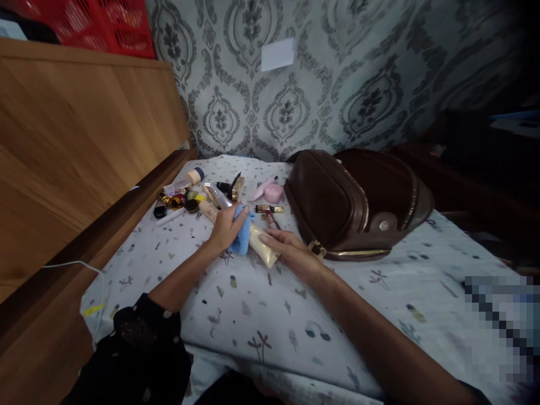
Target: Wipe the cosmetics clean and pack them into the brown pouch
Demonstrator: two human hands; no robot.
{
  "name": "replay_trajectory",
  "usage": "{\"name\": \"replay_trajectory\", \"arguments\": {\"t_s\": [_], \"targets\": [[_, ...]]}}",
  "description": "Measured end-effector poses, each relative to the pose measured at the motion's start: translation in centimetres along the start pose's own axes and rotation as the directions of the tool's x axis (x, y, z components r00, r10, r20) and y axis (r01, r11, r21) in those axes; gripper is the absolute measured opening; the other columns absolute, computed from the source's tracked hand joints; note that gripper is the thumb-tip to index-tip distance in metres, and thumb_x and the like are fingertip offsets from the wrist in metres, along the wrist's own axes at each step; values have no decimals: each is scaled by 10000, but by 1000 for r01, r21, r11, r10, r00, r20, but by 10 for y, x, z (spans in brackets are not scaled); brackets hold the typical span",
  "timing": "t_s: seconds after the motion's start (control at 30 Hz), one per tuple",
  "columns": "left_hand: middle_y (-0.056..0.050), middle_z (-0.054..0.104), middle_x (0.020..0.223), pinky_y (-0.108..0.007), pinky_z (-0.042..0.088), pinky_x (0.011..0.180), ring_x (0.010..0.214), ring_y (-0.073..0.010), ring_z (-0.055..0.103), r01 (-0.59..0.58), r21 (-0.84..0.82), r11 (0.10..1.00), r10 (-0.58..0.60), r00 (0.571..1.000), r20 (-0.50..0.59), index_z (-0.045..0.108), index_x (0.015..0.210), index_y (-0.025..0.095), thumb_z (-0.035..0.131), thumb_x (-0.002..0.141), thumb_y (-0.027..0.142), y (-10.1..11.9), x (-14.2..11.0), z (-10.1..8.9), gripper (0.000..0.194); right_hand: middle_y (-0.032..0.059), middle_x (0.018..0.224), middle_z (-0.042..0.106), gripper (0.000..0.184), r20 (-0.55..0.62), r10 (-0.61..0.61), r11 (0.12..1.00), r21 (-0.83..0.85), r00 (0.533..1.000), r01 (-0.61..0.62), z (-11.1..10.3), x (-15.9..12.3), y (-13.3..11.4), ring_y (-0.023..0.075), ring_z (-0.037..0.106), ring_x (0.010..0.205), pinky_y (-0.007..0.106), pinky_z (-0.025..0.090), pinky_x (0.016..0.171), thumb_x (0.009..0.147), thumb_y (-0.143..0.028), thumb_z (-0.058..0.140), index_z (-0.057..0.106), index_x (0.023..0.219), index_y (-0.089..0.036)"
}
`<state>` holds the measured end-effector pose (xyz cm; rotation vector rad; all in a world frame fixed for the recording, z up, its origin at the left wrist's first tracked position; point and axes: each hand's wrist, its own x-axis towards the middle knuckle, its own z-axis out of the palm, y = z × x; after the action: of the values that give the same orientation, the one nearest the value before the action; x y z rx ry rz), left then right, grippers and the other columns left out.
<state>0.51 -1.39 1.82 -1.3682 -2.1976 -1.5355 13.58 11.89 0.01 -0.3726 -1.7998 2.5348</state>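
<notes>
My left hand [224,229] is closed on a blue cloth [241,239], which is pressed against the upper end of a pale yellow squeeze tube [262,247]. The fingers of my right hand [293,250] grip the lower end of that tube, tilted above the patterned sheet [253,309]. Just beyond my hands lie a small gold-capped bottle [269,208] and a reddish lip gloss tube [270,218]. A beige tube [207,211] rests behind my left hand, partly hidden by it.
Several cosmetics lie at the back left, among them a white pen-like stick [171,217] and a blue-capped bottle [195,175]. A pink round jar [273,193] stands near a brown leather bag [324,208] on the right. A wooden cabinet [93,124] borders the left; a white cable [100,292] hangs there.
</notes>
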Motion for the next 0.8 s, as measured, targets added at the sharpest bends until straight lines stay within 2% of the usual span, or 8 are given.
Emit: {"name": "replay_trajectory", "arguments": {"t_s": [0.07,0.13,0.33,0.47,0.57,0.67,0.8], "targets": [[39,450,609,-271,379,628,598,-126,461,-38,2,999,38,999,5,429,677,204,433,973,431,2,-1,1,373,41,797,712,501,109,37,999,8,993,-38,1,-3,-2,156,675,666,252,519,625,637,-504,843,660,940,-150],[43,424,602,-272,370,623,586,-122,449,-71,10,997,71,997,16,407,666,207,435,975,422,4,-1,1,378,49,816,719,539,165,45,999,12,985,-47,1,-4,-2,167,695,671,270,547,636,636,-517,845,620,969,-158],[44,428,604,-276,366,627,593,-128,460,-82,43,996,81,996,36,414,685,210,427,980,416,5,0,1,360,29,771,696,502,175,-45,994,-93,983,62,-3,0,2,159,681,617,253,531,561,686,-516,806,584,966,-163],[40,445,601,-274,366,617,589,-128,465,-64,49,997,61,996,58,410,667,210,434,973,431,2,0,1,378,9,715,666,456,149,-125,946,-279,981,163,-3,1,2,176,664,614,270,510,564,735,-532,737,587,960,-165],[41,445,591,-276,373,620,582,-128,462,-40,39,998,37,996,77,402,655,210,437,969,441,0,1,1,392,13,715,661,389,132,-228,838,-477,965,264,-2,-2,1,181,651,618,268,490,569,821,-479,641,604,1030,-153],[39,451,592,-281,384,629,589,-131,467,-11,13,1000,10,996,89,399,650,210,435,968,458,-2,1,1,405,42,823,700,338,137,-360,670,-650,923,358,-1,-5,1,198,669,703,298,515,677,876,-397,571,625,1103,-152],[37,448,594,-284,383,627,594,-133,464,43,-9,999,-42,990,136,391,643,210,421,970,482,-3,2,1,426,74,982,728,348,129,-480,435,-824,868,364,-3,-5,5,251,692,843,348,524,779,886,-329,566,639,1189,-173]]}}
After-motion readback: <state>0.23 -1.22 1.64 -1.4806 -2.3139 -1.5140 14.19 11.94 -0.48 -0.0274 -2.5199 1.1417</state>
